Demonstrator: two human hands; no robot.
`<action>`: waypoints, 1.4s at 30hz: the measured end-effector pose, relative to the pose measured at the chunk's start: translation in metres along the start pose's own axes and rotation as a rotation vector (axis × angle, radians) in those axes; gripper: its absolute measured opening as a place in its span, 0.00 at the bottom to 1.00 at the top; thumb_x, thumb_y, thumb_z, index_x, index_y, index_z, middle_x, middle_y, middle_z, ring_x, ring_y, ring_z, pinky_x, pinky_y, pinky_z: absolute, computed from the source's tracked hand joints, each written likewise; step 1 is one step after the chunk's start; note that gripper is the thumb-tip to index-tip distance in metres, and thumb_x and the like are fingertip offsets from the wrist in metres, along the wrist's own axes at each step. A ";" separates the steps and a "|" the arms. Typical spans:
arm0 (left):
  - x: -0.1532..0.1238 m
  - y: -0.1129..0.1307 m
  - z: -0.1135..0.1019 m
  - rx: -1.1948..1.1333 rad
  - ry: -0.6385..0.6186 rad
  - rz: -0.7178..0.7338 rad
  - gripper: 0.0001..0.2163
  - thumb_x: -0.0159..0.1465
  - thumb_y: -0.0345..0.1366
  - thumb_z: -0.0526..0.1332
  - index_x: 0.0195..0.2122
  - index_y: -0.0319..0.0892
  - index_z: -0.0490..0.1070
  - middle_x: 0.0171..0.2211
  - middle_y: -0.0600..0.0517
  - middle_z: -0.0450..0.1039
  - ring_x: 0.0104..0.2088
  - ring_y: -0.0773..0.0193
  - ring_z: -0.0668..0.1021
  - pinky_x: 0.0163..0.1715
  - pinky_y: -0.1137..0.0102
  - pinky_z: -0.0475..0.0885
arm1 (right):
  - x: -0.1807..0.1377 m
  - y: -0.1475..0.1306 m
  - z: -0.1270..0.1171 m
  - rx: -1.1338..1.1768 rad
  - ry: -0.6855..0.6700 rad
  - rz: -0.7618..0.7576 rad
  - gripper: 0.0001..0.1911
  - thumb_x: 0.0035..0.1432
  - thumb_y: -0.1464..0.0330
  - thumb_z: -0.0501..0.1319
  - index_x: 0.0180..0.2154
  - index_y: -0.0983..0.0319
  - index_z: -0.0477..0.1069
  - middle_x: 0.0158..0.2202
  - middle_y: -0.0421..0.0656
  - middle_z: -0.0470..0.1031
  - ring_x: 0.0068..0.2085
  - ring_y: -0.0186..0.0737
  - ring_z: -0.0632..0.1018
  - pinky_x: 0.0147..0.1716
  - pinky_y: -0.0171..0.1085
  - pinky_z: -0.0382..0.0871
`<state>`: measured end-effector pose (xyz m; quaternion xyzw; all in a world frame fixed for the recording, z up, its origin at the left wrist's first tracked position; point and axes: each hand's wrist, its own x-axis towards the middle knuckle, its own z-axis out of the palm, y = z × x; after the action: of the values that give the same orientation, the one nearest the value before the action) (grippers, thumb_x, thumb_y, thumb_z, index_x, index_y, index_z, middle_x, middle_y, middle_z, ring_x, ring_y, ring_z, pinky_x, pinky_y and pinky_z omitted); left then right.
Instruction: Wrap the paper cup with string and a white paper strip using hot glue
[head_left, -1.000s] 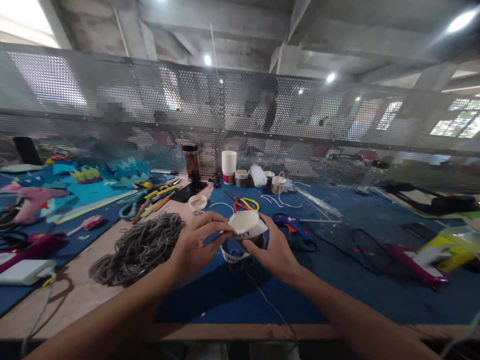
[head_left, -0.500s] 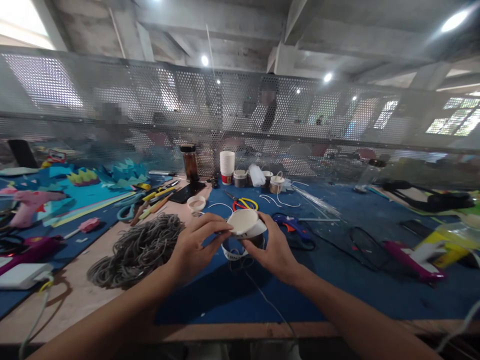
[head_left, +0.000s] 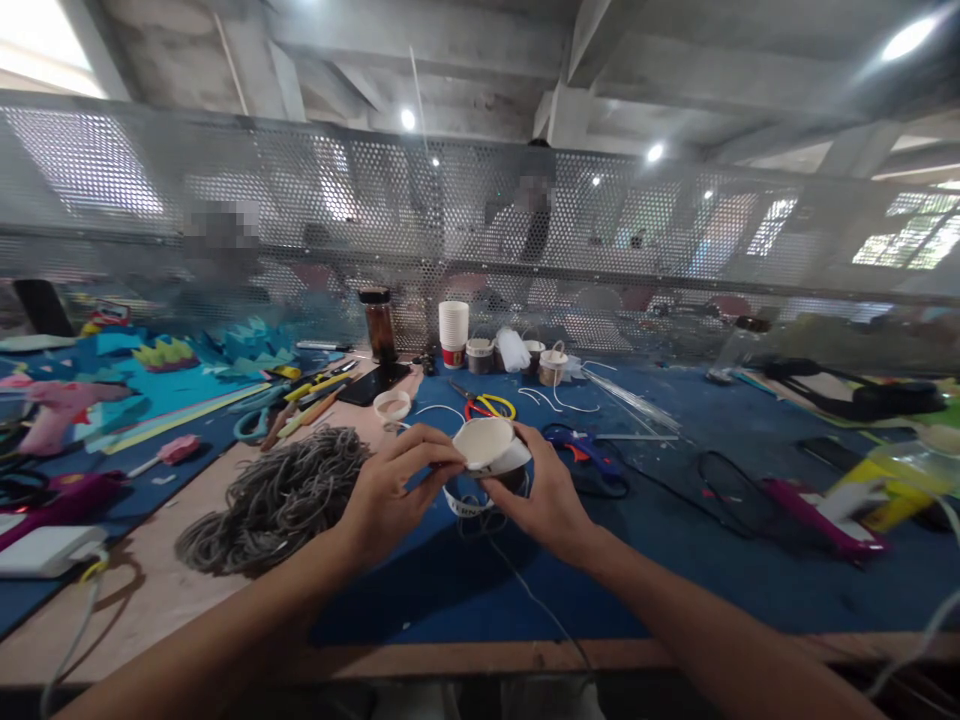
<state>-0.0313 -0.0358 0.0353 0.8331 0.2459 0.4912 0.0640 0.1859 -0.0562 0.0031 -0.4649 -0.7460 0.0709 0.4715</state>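
A white piece cut from a paper cup (head_left: pixel 486 444) is held above the blue mat at the middle of the head view. My left hand (head_left: pixel 397 482) pinches its left edge between thumb and fingertips. Around its right side, my right hand (head_left: pixel 541 490) has its thumb underneath and fingers along the outside. Just below, a white paper band (head_left: pixel 466 506) printed with dark letters is partly hidden by the held piece and my right thumb. Thin cord (head_left: pixel 525 590) trails from it toward the table's front edge.
A heap of grey cord (head_left: pixel 277 500) lies left of my hands. Behind them are scissors (head_left: pixel 495 406), a stack of paper cups (head_left: pixel 454 335), small cord-wrapped cups (head_left: pixel 553 366) and a phone (head_left: pixel 375 384). A blue glue gun (head_left: pixel 585 450) with its cable lies to the right.
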 end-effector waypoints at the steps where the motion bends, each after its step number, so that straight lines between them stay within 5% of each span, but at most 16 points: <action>1: 0.000 0.001 0.001 -0.003 0.029 -0.007 0.08 0.64 0.24 0.64 0.42 0.42 0.75 0.38 0.49 0.75 0.38 0.65 0.78 0.41 0.70 0.74 | 0.000 0.000 0.000 0.001 0.002 0.006 0.32 0.57 0.61 0.66 0.59 0.61 0.60 0.55 0.52 0.72 0.55 0.53 0.74 0.55 0.51 0.68; 9: -0.004 0.003 0.005 0.005 0.077 0.067 0.10 0.63 0.21 0.63 0.42 0.41 0.77 0.38 0.49 0.75 0.40 0.64 0.78 0.42 0.70 0.75 | 0.001 -0.005 -0.001 -0.024 0.033 0.001 0.30 0.56 0.62 0.66 0.58 0.62 0.62 0.54 0.52 0.73 0.53 0.53 0.75 0.54 0.50 0.68; 16: -0.003 0.002 0.004 0.039 -0.002 0.029 0.08 0.64 0.23 0.62 0.40 0.40 0.76 0.38 0.48 0.74 0.40 0.63 0.78 0.41 0.70 0.74 | 0.000 -0.001 0.002 -0.047 0.030 -0.032 0.31 0.56 0.62 0.67 0.58 0.63 0.62 0.54 0.52 0.73 0.54 0.52 0.74 0.54 0.50 0.68; 27: -0.004 0.005 0.007 0.007 0.093 0.100 0.11 0.62 0.21 0.64 0.43 0.41 0.76 0.38 0.49 0.75 0.40 0.65 0.78 0.42 0.70 0.75 | 0.000 -0.002 0.002 -0.046 0.049 -0.005 0.31 0.56 0.61 0.67 0.58 0.62 0.62 0.54 0.52 0.73 0.54 0.53 0.74 0.54 0.51 0.68; 38: 0.002 0.005 0.001 0.029 -0.162 -0.089 0.05 0.66 0.25 0.60 0.38 0.41 0.72 0.37 0.50 0.73 0.38 0.65 0.77 0.39 0.71 0.73 | -0.001 0.002 0.003 -0.108 0.029 -0.092 0.32 0.54 0.65 0.67 0.59 0.61 0.61 0.55 0.52 0.73 0.55 0.53 0.74 0.55 0.51 0.67; 42: 0.001 0.004 0.003 -0.004 -0.069 -0.085 0.04 0.66 0.27 0.62 0.38 0.42 0.74 0.37 0.50 0.74 0.38 0.64 0.78 0.39 0.71 0.74 | 0.000 0.001 0.004 -0.103 0.038 -0.043 0.31 0.55 0.63 0.67 0.59 0.62 0.61 0.54 0.52 0.73 0.55 0.53 0.74 0.55 0.51 0.67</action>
<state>-0.0265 -0.0383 0.0362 0.8383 0.2778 0.4594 0.0951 0.1833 -0.0545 0.0004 -0.4736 -0.7494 0.0134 0.4625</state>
